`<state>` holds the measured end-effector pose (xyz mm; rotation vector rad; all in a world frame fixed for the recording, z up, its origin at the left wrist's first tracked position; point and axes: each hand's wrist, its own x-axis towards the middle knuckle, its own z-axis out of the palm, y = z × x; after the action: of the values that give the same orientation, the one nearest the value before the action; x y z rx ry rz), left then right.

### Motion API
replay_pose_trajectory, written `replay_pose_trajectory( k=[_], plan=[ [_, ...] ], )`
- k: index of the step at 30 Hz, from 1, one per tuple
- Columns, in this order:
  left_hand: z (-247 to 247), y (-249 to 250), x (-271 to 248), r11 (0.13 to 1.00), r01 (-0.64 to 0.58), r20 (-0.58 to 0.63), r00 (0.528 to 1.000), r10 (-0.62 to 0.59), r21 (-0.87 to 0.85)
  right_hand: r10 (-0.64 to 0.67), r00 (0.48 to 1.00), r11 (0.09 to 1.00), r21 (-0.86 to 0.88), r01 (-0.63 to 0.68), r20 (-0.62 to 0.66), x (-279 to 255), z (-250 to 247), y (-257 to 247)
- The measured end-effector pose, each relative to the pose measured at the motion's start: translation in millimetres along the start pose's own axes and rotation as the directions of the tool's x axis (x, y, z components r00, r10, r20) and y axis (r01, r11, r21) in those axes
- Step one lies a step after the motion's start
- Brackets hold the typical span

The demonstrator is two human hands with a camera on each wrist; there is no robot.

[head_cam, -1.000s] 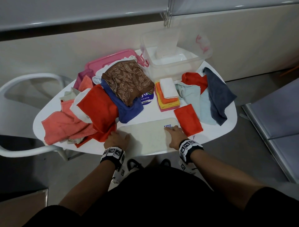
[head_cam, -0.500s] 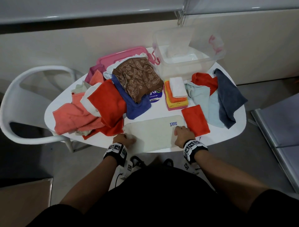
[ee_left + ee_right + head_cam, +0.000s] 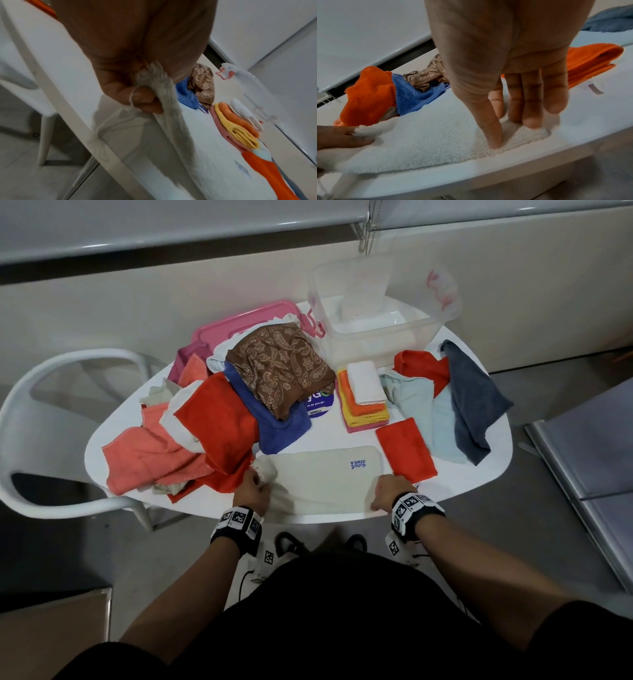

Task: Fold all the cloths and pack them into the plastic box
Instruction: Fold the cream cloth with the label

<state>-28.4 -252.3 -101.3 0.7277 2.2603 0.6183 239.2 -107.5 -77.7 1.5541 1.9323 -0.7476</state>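
A cream towel (image 3: pixel 322 477) lies flat along the table's front edge. My left hand (image 3: pixel 251 491) grips the towel's left end, which is bunched and lifted slightly; the left wrist view shows the left hand (image 3: pixel 145 97) with its fingers curled round the towel (image 3: pixel 164 108). My right hand (image 3: pixel 388 491) is on the right near corner. In the right wrist view the right hand (image 3: pixel 513 128) pinches a ridge of the towel (image 3: pixel 428 142) between thumb and fingers. The clear plastic box (image 3: pixel 376 313) stands at the back of the table. In front of it is a stack of folded cloths (image 3: pixel 363 398).
A folded red cloth (image 3: pixel 406 450) lies just right of the towel. Unfolded cloths are piled at the left (image 3: pixel 219 419), with a brown paisley one (image 3: pixel 281 364) over a pink lid (image 3: pixel 239 323). Light blue and grey cloths (image 3: pixel 476 398) lie at the right. A white chair (image 3: pixel 68 371) stands to the left.
My left hand has taken hold of the towel's left end and bunched it up. My right hand has slid back to the near right corner.
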Motion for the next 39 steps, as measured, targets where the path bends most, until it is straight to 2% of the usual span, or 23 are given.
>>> replay_pose_trajectory(
  k=[3,6,9,11,14,16,19,22,24,27,29,31,34,36,39],
  plan=[
    [2,16,-4,0.986,-0.14,-0.022,0.99,0.142,0.087,0.019,1.0,0.998,0.06,-0.018,-0.016,0,-2,3],
    [6,34,-9,0.956,-0.272,0.016,0.962,0.272,0.108,0.008,0.999,0.969,0.245,0.005,-0.049,-2,-7,2],
    [14,54,-14,0.95,-0.304,0.043,0.952,0.302,0.074,-0.026,0.999,0.881,0.472,0.042,-0.039,-3,-7,-5],
    [21,67,-20,0.941,-0.335,0.077,0.94,0.331,0.039,-0.081,0.997,0.841,0.536,0.075,-0.012,-2,-5,-12],
    [35,79,-29,0.888,-0.461,0.215,0.868,0.448,0.012,-0.16,0.986,0.803,0.586,0.109,0.036,1,0,-21],
    [41,82,-31,0.885,-0.463,0.279,0.857,0.433,0.048,-0.193,0.979,0.791,0.6,0.116,0.065,3,4,-24],
    [35,82,-24,0.891,-0.445,0.195,0.885,0.423,0.085,-0.207,0.972,0.827,0.551,0.112,0.113,8,11,-25],
    [27,72,-6,0.88,-0.467,0.12,0.882,0.456,0.085,-0.2,0.974,0.855,0.505,0.121,0.104,9,14,-26],
    [24,63,10,0.879,-0.462,0.117,0.885,0.45,0.118,-0.217,0.973,0.877,0.453,0.159,0.079,9,15,-30],
    [26,57,28,0.837,-0.465,0.259,0.879,0.4,0.287,-0.204,0.976,0.912,0.377,0.16,0.08,2,14,-42],
    [31,58,34,0.777,-0.517,0.368,0.843,0.392,0.358,-0.167,0.982,0.962,0.233,0.143,0.088,-5,13,-51],
    [36,62,37,0.718,-0.562,0.416,0.816,0.401,0.411,-0.132,0.989,0.98,0.159,0.119,0.07,-6,17,-59],
    [37,70,40,0.654,-0.553,0.414,0.829,0.375,0.515,-0.064,0.992,0.971,0.234,0.038,0.106,-1,29,-65],
    [34,71,45,0.645,-0.526,0.394,0.849,0.353,0.555,-0.087,0.987,0.966,0.253,0.052,0.133,1,35,-66],
    [27,60,54,0.719,-0.436,0.39,0.888,0.245,0.542,-0.135,0.985,0.931,0.355,0.089,0.105,2,33,-65]
  ],
)
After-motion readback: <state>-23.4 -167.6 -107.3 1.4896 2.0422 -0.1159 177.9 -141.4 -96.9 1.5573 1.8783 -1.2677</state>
